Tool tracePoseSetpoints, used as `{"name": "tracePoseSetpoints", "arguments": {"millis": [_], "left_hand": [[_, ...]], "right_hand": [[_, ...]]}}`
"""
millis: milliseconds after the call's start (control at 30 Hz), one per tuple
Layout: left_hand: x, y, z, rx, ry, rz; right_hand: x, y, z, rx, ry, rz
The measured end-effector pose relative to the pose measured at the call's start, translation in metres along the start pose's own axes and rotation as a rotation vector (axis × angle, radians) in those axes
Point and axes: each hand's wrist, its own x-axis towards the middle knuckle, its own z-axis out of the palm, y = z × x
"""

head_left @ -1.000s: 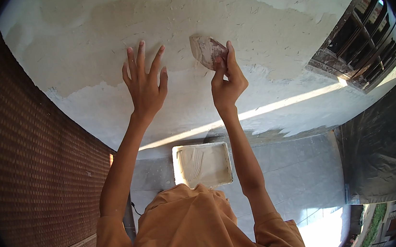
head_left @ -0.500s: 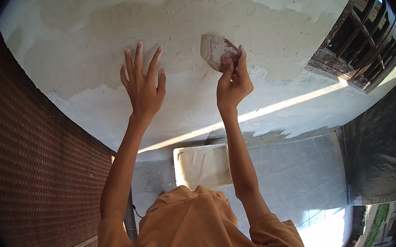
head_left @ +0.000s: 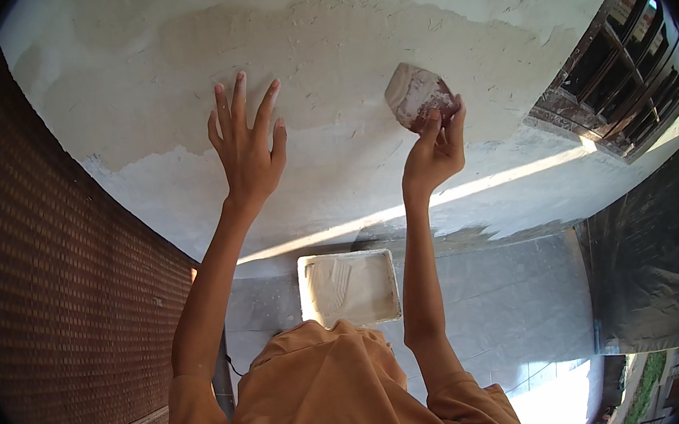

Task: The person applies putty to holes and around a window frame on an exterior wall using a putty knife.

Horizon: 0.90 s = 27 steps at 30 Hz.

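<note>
now pinching a flat, brownish, putty-smeared scraper (head_left: 420, 96) by its lower corner, thumb and fingers of the right hand (head_left: 433, 161) closed together, well above and right of the cream-crusted rectangular tray (head_left: 345, 255); cannot tell whether pressing it to the pale plastered wall (head_left: 327, 172) or holding it just off. spreading the left hand (head_left: 251, 162) wide, gripping nothing, above and left of the tray, fingertips on or near a darker beige patch (head_left: 297, 43). could gouge or ridge that patch by tilting the scraper too steeply or loading one corner. could dent or smear it by leaning on the spread fingertips, if soft. could lose the scraper, given so small a hold, by snagging a rough spot. could also bump the dark wooden barred window (head_left: 625, 58), far above and right of the tray, by sweeping too wide.
</note>
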Motion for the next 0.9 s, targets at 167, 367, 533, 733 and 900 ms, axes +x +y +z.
{"name": "tracePoseSetpoints", "arguments": {"millis": [167, 367, 533, 733, 900], "left_hand": [[0.007, 0.003, 0.002, -0.014, 0.022, -0.001], [0.004, -0.005, -0.002, 0.03, 0.025, -0.002], [-0.001, -0.008, -0.001, 0.028, 0.037, -0.033], [0.006, 0.0, 0.006, -0.004, 0.042, 0.007], [0.004, -0.003, 0.001, 0.028, 0.036, 0.006]], "right_hand": [[-0.011, -0.008, 0.015, 0.021, -0.176, -0.071], [-0.007, 0.013, 0.013, -0.026, -0.086, -0.03], [0.021, -0.007, -0.03, 0.088, 0.088, 0.126], [-0.027, 0.025, 0.017, 0.006, -0.307, 0.022], [0.013, 0.019, -0.037, 0.099, 0.084, 0.129]]}}
